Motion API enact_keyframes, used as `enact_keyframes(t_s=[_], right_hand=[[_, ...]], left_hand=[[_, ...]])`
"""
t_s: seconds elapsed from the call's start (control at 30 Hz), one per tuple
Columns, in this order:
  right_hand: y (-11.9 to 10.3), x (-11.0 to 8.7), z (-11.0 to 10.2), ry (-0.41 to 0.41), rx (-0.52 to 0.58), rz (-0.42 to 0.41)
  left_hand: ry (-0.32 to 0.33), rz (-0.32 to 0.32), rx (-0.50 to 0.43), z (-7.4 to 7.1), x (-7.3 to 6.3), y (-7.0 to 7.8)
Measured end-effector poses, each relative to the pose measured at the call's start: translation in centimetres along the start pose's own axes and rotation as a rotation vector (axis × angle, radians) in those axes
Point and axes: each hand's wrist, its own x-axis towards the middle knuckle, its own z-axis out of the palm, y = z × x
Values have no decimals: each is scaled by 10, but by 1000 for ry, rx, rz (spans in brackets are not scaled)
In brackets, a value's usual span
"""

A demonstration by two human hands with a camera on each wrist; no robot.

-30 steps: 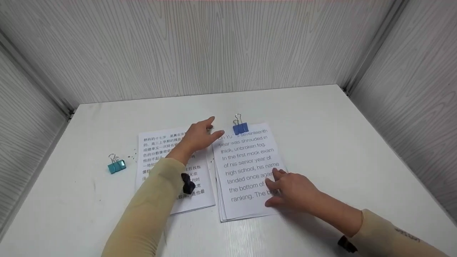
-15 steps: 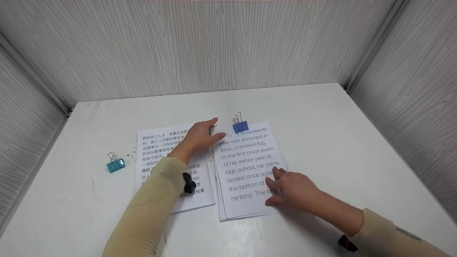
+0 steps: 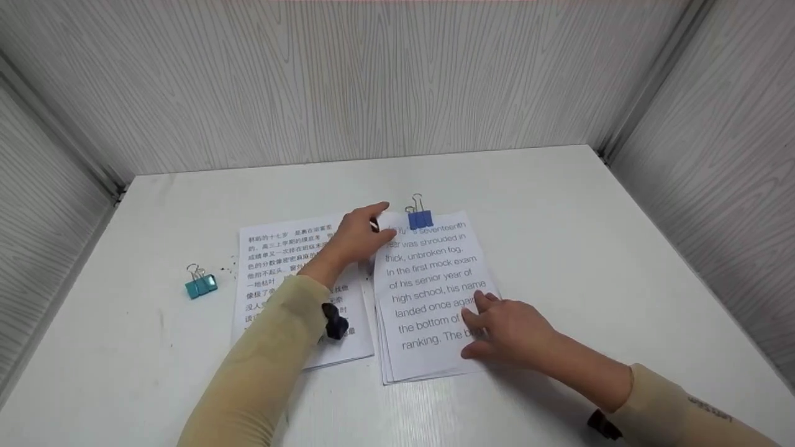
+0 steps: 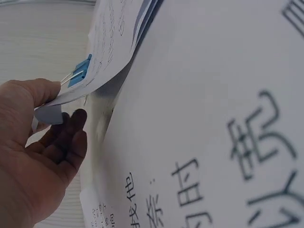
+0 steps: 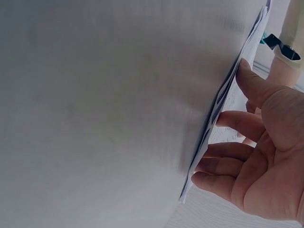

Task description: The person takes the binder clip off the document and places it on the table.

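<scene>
My left hand (image 3: 360, 239) is at the upper left corner of the right-hand stack of printed sheets (image 3: 428, 298). In the left wrist view, its thumb and index finger pinch that corner, which bends up off the table, while the other fingers (image 4: 71, 137) curl loosely underneath. A blue binder clip (image 3: 420, 219) grips the stack's top edge. My right hand (image 3: 515, 329) rests on the stack's lower right part, fingers spread and slightly bent; the right wrist view shows its fingertips along the sheets' edge (image 5: 209, 118).
A second stack of printed sheets (image 3: 276, 267), with Chinese text, lies on the left under my left forearm. Left of it, a teal binder clip (image 3: 200, 285) sits on the white table (image 3: 559, 217). Panels enclose the table's back and sides.
My left hand has moved slightly right onto the right-hand stack's corner and pinches it; the corner now bends upward and the blue clip has shifted a little. My right hand stays still.
</scene>
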Motion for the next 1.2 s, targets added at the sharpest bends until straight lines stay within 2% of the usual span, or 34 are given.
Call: enact_keyframes(t_s=[0.37, 0.73, 0.87, 1.03, 1.2], right_hand=[[-3, 4, 0, -10, -22, 13], [-4, 4, 2, -6, -21, 19], [-4, 3, 3, 8, -11, 8], [-3, 2, 5, 18, -5, -3], [-2, 0, 5, 22, -20, -2]], left_hand=[[38, -28, -221, 2, -6, -10], [-34, -37, -363, 6, -5, -19], [-50, -32, -339, 10, -3, -21], [-33, -37, -266, 13, -2, -19], [-11, -36, -282, 16, -1, -14]])
